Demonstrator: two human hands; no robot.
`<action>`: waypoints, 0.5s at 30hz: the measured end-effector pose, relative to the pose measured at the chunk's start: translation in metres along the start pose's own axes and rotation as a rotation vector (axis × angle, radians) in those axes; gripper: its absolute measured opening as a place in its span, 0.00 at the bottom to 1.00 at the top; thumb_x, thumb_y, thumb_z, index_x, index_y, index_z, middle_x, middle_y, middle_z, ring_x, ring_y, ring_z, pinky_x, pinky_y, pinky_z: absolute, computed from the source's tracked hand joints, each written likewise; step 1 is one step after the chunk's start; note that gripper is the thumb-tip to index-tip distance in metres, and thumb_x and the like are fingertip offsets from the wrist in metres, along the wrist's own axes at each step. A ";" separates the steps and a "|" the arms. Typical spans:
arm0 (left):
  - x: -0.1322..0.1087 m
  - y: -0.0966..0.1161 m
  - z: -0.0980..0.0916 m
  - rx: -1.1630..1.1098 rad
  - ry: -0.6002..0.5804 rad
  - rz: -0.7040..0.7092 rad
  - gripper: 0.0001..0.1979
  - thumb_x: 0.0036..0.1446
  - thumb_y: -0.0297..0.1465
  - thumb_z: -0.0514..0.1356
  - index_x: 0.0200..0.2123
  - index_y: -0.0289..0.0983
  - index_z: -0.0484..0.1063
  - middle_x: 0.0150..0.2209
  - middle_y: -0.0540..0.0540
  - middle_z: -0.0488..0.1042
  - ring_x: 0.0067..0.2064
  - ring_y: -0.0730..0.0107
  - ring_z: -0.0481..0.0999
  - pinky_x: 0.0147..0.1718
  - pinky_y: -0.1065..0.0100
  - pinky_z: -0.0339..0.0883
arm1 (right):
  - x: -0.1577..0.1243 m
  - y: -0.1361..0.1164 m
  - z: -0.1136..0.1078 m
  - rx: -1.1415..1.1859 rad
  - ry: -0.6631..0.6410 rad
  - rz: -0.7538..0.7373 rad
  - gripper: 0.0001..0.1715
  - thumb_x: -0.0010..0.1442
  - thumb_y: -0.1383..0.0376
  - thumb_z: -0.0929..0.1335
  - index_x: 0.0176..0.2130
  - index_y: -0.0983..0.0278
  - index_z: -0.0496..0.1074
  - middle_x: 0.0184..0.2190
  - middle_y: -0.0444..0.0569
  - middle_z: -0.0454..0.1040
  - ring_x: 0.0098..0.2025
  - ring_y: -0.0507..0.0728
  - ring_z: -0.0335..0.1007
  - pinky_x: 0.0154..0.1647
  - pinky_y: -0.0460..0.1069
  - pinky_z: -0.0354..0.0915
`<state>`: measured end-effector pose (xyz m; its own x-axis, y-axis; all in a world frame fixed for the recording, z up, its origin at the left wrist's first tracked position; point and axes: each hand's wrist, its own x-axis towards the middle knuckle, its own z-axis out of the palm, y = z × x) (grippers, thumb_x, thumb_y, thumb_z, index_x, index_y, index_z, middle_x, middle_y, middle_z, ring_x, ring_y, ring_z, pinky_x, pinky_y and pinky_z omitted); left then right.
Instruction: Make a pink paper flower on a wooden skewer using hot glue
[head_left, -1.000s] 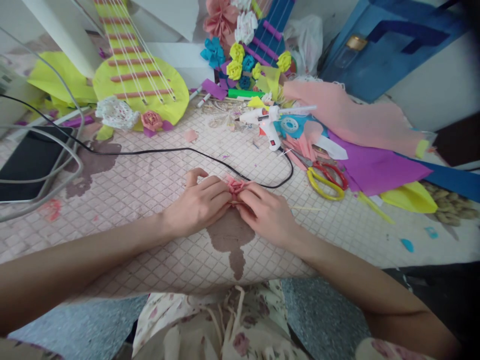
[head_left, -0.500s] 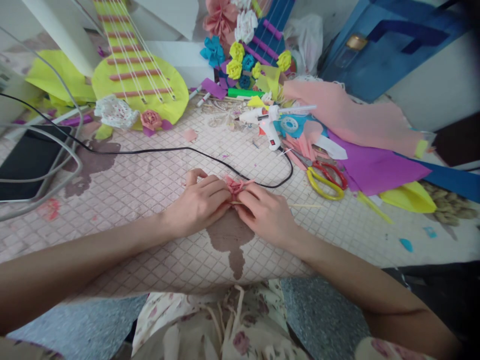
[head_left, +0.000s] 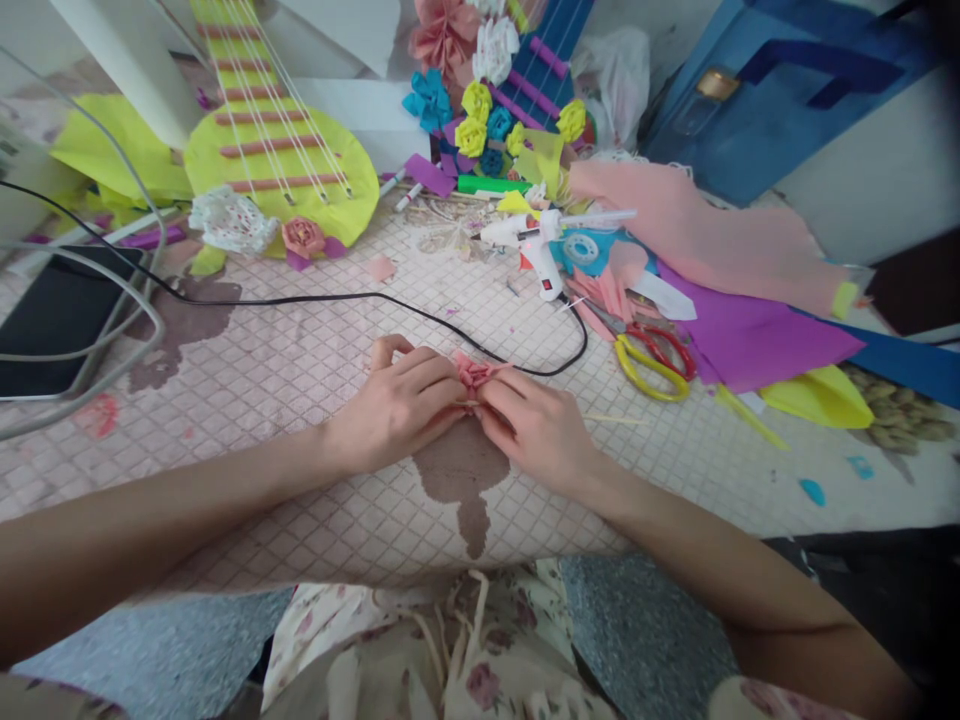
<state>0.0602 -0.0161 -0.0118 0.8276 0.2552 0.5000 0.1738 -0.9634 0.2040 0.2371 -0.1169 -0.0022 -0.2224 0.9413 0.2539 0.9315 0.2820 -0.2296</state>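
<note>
A small pink paper flower (head_left: 475,372) sits between my two hands, low over the worn tiled mat (head_left: 300,360). My left hand (head_left: 394,405) has its fingers curled against the flower's left side. My right hand (head_left: 534,425) pinches it from the right. Most of the flower is hidden by my fingers. A thin stick shows just below the flower between my fingertips.
A white glue gun (head_left: 536,238) lies beyond my hands, its black cord (head_left: 315,298) running past the flower. Red and yellow scissors (head_left: 649,355) rest at the right beside purple (head_left: 750,340) and pink paper sheets (head_left: 697,240). A yellow paper guitar (head_left: 281,150), paper flowers (head_left: 480,110) and a black tablet (head_left: 52,320) lie around.
My fingers have shifted slightly on the pink flower; the hands stay in the same place.
</note>
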 end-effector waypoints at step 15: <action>0.002 0.006 -0.004 -0.103 -0.063 -0.113 0.07 0.61 0.31 0.55 0.33 0.37 0.71 0.34 0.48 0.73 0.38 0.68 0.69 0.41 0.60 0.53 | 0.000 0.002 0.000 0.124 -0.038 0.025 0.10 0.65 0.65 0.59 0.36 0.64 0.68 0.37 0.49 0.72 0.38 0.53 0.69 0.35 0.47 0.62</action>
<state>0.0611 -0.0210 -0.0062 0.8383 0.3524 0.4161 0.2145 -0.9147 0.3425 0.2389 -0.1163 -0.0028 -0.2123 0.9540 0.2116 0.8948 0.2768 -0.3504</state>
